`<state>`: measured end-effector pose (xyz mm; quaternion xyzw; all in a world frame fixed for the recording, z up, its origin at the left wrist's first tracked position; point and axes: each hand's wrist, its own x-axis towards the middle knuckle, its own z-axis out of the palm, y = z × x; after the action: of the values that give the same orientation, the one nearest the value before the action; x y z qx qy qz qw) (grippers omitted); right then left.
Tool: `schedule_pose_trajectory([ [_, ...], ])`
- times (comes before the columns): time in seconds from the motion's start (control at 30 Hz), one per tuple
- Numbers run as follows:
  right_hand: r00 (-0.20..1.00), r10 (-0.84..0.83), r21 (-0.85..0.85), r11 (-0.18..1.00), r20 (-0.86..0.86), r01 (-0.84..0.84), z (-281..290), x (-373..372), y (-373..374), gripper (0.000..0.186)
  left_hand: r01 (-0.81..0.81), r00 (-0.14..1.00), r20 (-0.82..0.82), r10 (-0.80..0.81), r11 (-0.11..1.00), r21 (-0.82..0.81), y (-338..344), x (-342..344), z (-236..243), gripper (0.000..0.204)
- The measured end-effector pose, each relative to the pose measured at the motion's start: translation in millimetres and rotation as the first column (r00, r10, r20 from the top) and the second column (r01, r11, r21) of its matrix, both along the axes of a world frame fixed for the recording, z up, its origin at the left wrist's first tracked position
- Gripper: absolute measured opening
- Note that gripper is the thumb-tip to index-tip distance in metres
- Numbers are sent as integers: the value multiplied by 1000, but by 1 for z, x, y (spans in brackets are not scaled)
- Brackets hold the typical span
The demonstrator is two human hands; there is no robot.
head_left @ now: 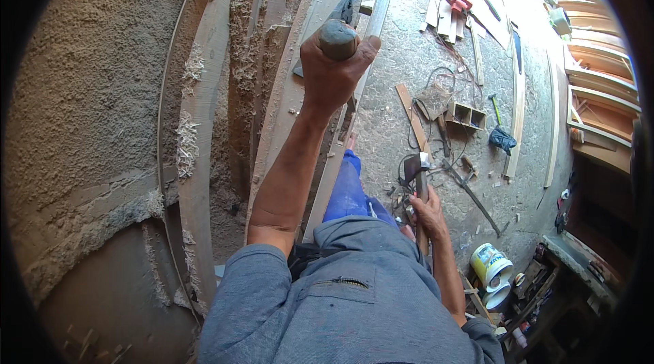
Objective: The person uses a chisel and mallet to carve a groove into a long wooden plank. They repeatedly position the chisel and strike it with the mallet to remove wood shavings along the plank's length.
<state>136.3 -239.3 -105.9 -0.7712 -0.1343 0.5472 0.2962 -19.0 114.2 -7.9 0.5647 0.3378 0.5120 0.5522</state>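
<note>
My left hand is closed on a tool with a thick, round-ended handle, held over a long pale board; grey metal shows just beyond the handle, and the rest of the tool is largely hidden by my fingers. Lower right, my right hand grips the wooden handle of a hammer, whose dark metal head is up, beside my blue-clad leg.
Shaving-covered planks lean along the rough wall at left. The concrete floor holds a red power tool, cords, scrap strips, a wooden box and white buckets. Wooden frames stand at right.
</note>
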Motion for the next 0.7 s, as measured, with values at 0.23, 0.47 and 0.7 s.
schedule_pose_trajectory([
  [0.23,998,-39,83,996,-41,42,10,-4,32,45,27,1000,-13,-27,999,-34,12,-4,-6,23],
  [0.47,992,-102,242,963,-72,117,19,-2,51,57,115,952,-295,-78,987,110,-8,-32,9,27],
  [0.7,998,60,166,984,34,-65,43,3,77,58,398,250,-899,-360,884,-244,-65,-91,-73,63],
])
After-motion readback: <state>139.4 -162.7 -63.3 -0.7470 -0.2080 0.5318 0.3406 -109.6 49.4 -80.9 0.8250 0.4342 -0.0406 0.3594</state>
